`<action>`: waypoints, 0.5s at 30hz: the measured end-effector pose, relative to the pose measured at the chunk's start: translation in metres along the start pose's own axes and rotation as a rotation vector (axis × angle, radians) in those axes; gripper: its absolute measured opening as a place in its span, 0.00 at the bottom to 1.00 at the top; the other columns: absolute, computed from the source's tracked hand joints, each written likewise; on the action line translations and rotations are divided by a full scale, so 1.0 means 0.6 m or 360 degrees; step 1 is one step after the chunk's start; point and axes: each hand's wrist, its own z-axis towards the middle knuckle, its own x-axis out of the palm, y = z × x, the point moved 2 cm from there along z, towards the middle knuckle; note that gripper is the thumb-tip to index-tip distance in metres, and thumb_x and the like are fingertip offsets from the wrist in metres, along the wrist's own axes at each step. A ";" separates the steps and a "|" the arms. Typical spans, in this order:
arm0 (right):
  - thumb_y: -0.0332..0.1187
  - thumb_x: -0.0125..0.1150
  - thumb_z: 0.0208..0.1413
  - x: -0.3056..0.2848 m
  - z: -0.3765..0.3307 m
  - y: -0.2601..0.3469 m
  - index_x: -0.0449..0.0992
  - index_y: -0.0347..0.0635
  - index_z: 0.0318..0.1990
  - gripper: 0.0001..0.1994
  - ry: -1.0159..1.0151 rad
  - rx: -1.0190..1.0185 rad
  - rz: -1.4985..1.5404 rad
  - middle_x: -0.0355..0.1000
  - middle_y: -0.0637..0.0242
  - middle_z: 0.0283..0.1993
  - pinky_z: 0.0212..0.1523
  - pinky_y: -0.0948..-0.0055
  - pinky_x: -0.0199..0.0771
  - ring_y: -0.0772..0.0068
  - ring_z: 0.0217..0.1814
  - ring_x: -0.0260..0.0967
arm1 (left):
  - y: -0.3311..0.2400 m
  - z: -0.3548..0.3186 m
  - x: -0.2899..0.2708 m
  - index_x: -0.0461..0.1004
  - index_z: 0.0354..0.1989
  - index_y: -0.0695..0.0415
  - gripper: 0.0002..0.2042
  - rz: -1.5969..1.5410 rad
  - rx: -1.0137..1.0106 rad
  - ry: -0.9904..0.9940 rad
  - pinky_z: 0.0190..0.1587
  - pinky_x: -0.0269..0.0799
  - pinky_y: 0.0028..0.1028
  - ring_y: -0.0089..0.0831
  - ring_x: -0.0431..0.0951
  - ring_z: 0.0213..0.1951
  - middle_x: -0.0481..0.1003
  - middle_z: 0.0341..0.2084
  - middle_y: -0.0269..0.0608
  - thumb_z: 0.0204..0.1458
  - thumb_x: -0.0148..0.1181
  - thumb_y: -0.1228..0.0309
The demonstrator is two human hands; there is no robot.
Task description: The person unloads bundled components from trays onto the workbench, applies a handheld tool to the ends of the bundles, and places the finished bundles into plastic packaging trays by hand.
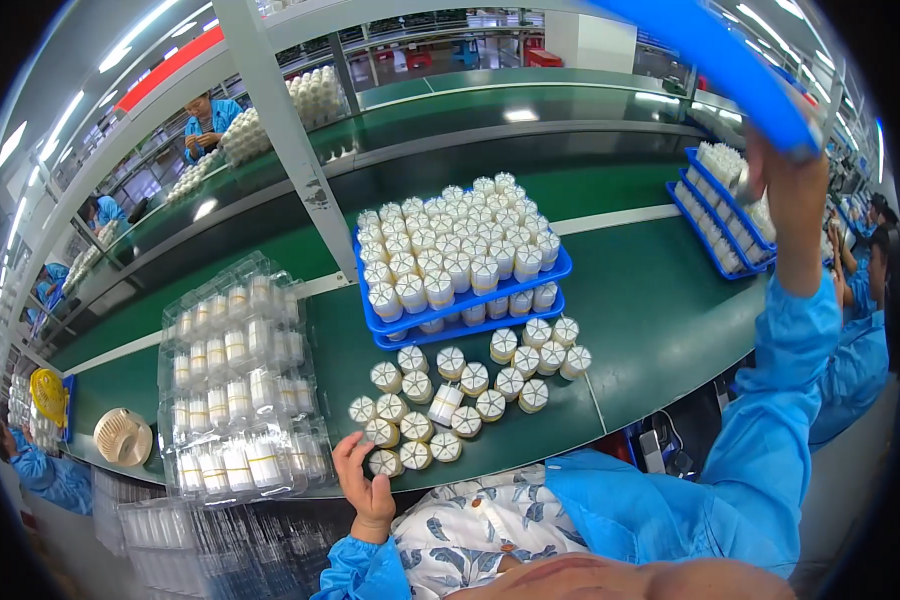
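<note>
Green tabletop (640, 360) bends along its near edge, where the left hand (370, 490), fingers loosely spread, sits beside loose white cylinders (474, 378). The right hand (776, 178) grips a raised blue tray (720, 58). Open green runs rightward from the cylinders to far-right trays (752, 270). Behind stands a filled tray stack (470, 313), clear packs (310, 440) leftward; farther, a second green surface (610, 103).

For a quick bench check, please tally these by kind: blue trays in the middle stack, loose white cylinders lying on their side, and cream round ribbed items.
Blue trays: 2
White cylinder on its side: 1
Cream round ribbed item: 1
Total: 4
</note>
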 end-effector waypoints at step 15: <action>0.41 0.63 0.48 0.427 0.391 -0.098 0.78 0.33 0.44 0.21 0.0585 -0.0099 -0.0991 0.76 0.37 0.43 0.49 0.54 0.74 0.40 0.48 0.75 | 0.010 -0.011 -0.011 0.73 0.47 0.66 0.26 0.0003 0.0181 0.0018 0.57 0.63 0.47 0.53 0.69 0.52 0.70 0.50 0.57 0.57 0.54 0.50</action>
